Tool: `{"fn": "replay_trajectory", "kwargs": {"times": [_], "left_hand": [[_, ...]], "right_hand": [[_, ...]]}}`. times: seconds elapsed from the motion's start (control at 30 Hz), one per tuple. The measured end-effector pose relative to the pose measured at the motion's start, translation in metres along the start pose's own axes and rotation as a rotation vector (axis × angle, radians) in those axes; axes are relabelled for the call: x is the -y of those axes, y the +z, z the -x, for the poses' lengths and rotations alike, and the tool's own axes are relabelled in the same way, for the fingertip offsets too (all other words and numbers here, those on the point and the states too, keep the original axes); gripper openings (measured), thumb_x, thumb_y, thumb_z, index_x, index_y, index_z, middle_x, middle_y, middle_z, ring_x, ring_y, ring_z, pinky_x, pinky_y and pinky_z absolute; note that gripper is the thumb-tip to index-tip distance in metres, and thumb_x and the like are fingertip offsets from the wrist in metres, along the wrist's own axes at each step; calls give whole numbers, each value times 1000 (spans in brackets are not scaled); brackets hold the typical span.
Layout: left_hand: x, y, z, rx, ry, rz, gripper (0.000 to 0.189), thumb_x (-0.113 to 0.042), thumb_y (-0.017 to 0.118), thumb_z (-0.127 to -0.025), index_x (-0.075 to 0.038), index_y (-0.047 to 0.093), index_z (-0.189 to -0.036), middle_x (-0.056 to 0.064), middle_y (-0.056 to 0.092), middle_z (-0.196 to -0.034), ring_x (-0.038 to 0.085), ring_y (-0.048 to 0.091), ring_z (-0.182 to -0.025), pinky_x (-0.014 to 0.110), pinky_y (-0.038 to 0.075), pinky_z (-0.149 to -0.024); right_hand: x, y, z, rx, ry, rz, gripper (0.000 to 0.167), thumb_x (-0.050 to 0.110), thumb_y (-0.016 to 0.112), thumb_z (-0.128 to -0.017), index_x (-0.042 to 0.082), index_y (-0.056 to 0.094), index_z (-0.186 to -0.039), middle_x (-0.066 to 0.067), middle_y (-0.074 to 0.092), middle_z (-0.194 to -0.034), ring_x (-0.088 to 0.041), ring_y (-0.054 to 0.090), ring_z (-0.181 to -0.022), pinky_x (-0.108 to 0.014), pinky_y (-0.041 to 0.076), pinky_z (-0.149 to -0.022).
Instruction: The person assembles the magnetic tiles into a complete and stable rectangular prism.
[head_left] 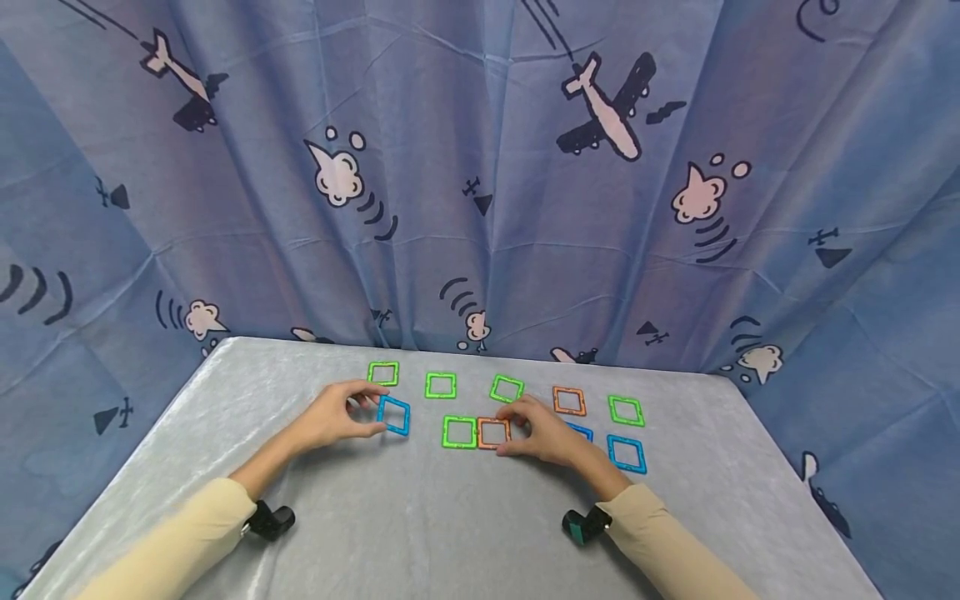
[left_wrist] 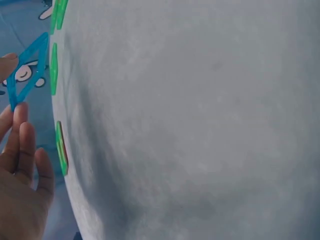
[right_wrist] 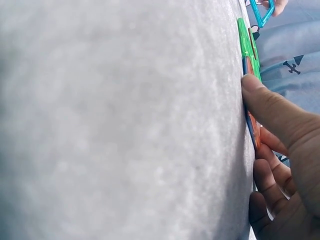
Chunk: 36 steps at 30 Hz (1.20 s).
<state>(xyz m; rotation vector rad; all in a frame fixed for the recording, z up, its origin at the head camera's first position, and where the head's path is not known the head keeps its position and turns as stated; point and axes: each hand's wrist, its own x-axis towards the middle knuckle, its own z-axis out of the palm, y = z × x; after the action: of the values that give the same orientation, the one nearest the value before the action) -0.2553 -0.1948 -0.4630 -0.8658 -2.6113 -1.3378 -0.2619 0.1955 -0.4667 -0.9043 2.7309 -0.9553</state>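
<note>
Head view: thumb and fingers half spread, the left hand (head_left: 337, 415) pinches a tilted blue frame (head_left: 408, 420), left of and apart from a green frame (head_left: 459, 446); the right hand (head_left: 543, 433), likewise spread and nearer the green, pinches the orange frame (head_left: 492, 420) adjoining it on the bench (head_left: 420, 525).

A hand could pass between the beige fabric sleeves (head_left: 183, 533) over the grey cloth (head_left: 427, 533). Beyond, a green square plastic frame (head_left: 459, 446) touching an orange square plastic frame (head_left: 487, 447) barred the way, leaving a gap before the blue square plastic frame (head_left: 408, 420) in the left hand (head_left: 333, 414)
</note>
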Motion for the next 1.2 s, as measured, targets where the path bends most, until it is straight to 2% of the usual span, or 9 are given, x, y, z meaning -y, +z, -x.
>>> {"fn": "replay_trajectory", "kwargs": {"times": [0.23, 0.37, 0.53, 0.8, 0.93, 1.2], "left_hand": [[-3, 3, -4, 24, -18, -5, 51, -21, 89, -81, 0, 70, -123, 4, 67, -98, 26, 62, -89, 36, 50, -71], [-4, 5, -6, 32, -19, -4, 51, -22, 88, -81, 0, 70, -123, 1, 67, -99, 28, 61, -88, 33, 49, -69], [-4, 8, -10, 51, -20, -9, 51, -23, 88, -81, -1, 70, -123, -3, 67, -102, 23, 61, -89, 32, 50, -70], [-6, 11, -15, 80, -10, -23, 51, -23, 87, -81, 1, 69, -122, -2, 68, -103, 23, 61, -90, 39, 52, -75], [-8, 14, -19, 88, -13, -35, 51, -24, 87, -81, 1, 70, -122, -3, 67, -102, 19, 60, -89, 38, 52, -74], [-11, 19, -23, 108, -17, -21, 51, -25, 87, -81, 0, 70, -121, -2, 68, -102, 22, 62, -90, 38, 53, -76]], "right_hand": [[-3, 2, -1, -7, 4, -4, 50, 32, 88, -82, 8, 70, -122, 0, 59, -110, -21, 55, -100, -41, 48, -87], [-3, 2, 0, -7, 6, -5, 50, 32, 88, -82, 8, 70, -122, -1, 59, -110, -21, 56, -100, -42, 48, -87], [-2, 2, 0, -10, 8, -7, 50, 32, 88, -82, 8, 70, -122, -1, 59, -110, -21, 55, -99, -42, 48, -87], [-2, 2, 0, -12, 1, -3, 51, 32, 88, -82, 8, 70, -122, -1, 59, -110, -20, 55, -98, -42, 48, -87], [-3, 2, 0, -17, -10, -2, 50, 31, 89, -82, 8, 70, -122, -1, 58, -109, -21, 55, -98, -41, 48, -86], [-4, 2, -1, -12, -6, -4, 51, 32, 88, -82, 8, 70, -122, 0, 58, -110, -20, 55, -98, -41, 48, -87]]}}
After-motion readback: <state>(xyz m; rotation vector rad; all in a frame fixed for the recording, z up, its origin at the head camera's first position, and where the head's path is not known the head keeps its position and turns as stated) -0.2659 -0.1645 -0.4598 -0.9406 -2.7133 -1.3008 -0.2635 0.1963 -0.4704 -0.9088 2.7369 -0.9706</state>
